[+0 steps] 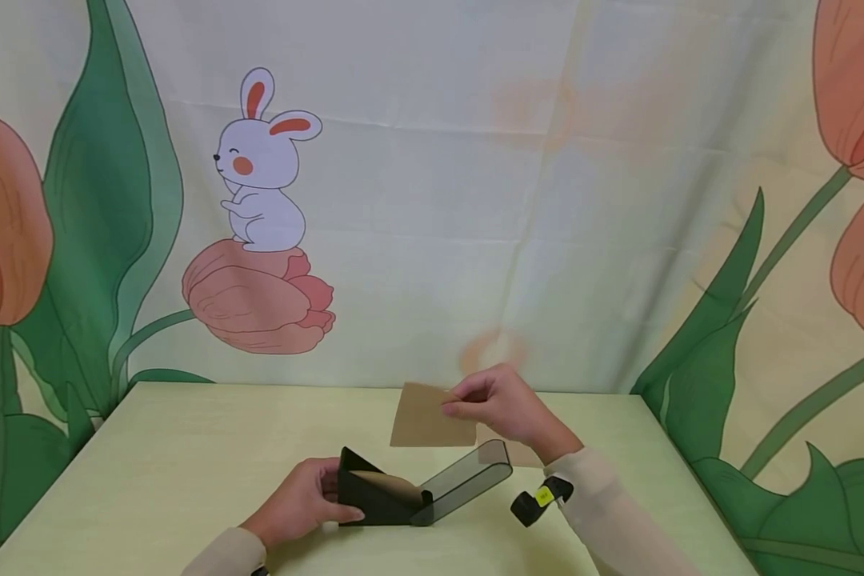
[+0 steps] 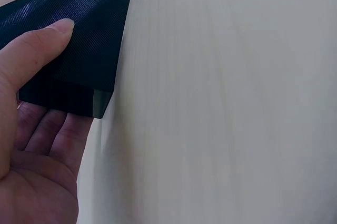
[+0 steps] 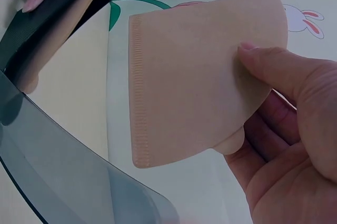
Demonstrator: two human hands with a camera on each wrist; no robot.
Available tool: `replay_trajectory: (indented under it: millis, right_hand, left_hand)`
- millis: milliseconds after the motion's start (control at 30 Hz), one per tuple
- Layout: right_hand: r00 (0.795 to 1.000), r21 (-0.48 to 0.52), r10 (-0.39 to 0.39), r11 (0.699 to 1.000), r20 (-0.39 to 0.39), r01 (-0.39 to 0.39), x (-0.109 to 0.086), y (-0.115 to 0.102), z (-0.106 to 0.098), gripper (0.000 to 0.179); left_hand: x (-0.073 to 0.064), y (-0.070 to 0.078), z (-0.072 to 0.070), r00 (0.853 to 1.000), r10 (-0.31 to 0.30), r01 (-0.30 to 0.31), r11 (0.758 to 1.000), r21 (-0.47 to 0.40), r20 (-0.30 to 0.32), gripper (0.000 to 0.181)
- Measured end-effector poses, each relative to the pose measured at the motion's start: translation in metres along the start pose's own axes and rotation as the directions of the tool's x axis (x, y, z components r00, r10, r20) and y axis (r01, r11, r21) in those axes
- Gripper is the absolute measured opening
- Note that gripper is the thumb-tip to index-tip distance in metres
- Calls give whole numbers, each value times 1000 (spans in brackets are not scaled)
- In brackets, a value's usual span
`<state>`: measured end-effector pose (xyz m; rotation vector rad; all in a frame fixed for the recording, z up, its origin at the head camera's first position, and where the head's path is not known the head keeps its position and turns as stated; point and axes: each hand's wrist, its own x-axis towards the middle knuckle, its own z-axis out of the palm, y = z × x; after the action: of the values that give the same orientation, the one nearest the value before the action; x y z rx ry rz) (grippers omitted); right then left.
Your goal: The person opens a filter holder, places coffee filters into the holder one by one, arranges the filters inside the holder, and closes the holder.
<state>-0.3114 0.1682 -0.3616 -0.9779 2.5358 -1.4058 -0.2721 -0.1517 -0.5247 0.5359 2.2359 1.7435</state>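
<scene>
Head view: left hand point(image 1: 306, 498) grips black filter holder point(image 1: 378, 508), smoky lid point(image 1: 464, 482) open near right hand point(image 1: 502, 404), which pinches paper filter point(image 1: 426, 420); job seemingly midway: other paper point(image 1: 392, 485) inside holder, pinched filter outside, lid unclosed.

A: Specify sleeves.
B: Left sleeve point(image 1: 225, 554) and right sleeve point(image 1: 619, 520): plain, pale beige.
A: Wrist equipment?
B: Right: black wrist unit point(image 1: 526, 510), yellow label point(image 1: 544, 496). Left: black part point(image 1: 260, 571), mostly hidden.
A: Hands?
B: Left hand point(image 1: 304, 496), right hand point(image 1: 506, 408): bare.
</scene>
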Motion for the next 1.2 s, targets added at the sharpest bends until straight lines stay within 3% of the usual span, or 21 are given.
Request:
replay_trajectory:
  millis: [400, 1200]
  right_hand:
    - [999, 43, 16, 999, 31, -18, 2, 1, 20, 9]
    - [995, 25, 25, 999, 101, -27, 4, 8, 47, 8]
  left_hand:
    - [-1, -2, 0, 1000, 20, -20, 1000, -5, 2, 48]
    - [-1, 0, 2, 1000, 17, -17, 1000, -2, -15, 50]
